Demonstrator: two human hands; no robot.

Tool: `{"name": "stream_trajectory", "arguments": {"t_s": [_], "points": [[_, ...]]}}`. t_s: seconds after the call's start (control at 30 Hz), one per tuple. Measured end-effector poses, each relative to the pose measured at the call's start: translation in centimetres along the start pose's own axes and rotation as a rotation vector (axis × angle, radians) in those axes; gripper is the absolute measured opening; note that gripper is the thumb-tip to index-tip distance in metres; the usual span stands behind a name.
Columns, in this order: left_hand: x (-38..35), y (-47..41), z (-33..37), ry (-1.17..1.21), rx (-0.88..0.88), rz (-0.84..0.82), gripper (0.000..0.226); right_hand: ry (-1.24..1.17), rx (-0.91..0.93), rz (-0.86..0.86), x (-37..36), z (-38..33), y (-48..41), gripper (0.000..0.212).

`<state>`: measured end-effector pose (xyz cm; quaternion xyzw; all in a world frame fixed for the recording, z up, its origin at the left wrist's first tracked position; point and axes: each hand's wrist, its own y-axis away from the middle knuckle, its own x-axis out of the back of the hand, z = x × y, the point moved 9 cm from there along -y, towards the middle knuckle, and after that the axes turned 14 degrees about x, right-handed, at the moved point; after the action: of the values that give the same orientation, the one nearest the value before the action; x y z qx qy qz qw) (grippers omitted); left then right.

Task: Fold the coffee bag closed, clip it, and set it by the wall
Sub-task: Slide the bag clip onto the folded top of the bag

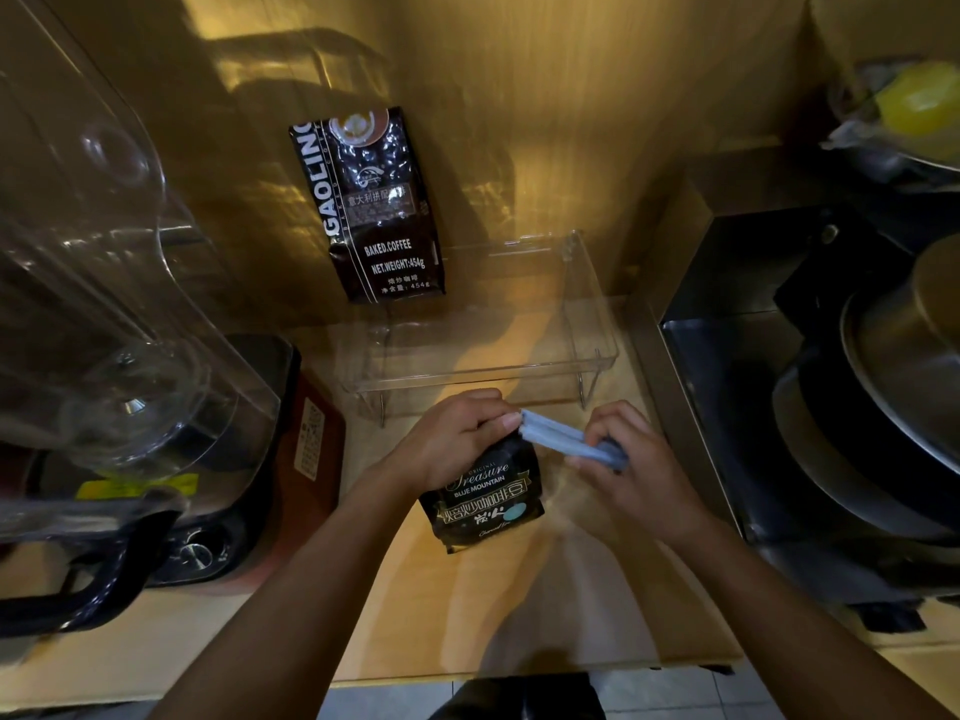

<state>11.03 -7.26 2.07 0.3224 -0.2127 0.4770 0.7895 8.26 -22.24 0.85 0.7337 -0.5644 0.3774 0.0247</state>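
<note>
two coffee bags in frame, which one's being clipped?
The Blue Mountain bag, between the left hand and right hand, grey-blue clip at its top. The GAOLING bag leans untouched on the wall.

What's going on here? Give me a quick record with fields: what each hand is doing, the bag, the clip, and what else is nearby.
left hand: grips the folded top of the bag
right hand: holds one end of the clip
coffee bag: small, black, standing on the wooden counter
clip: long, pale blue, lying along the bag's top; whether it is fastened cannot be told
second coffee bag: larger, black, leaning against the wall
clear tray: behind the hands
blender jug: clear, to the left
task state: bag not yet set by the wall
</note>
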Motion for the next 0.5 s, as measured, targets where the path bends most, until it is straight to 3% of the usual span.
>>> {"name": "stream_trajectory", "arguments": {"t_s": [0.23, 0.5], "points": [[0.8, -0.6, 0.5, -0.214, -0.025, 0.134, 0.017, -0.099, -0.040, -0.085, -0.9, 0.2, -0.1, 0.012], [1.8, 0.1, 0.0, -0.173, 0.040, 0.335, 0.009, -0.054, -0.157, -0.071, 0.6, 2.9, 0.0, 0.010]]}}
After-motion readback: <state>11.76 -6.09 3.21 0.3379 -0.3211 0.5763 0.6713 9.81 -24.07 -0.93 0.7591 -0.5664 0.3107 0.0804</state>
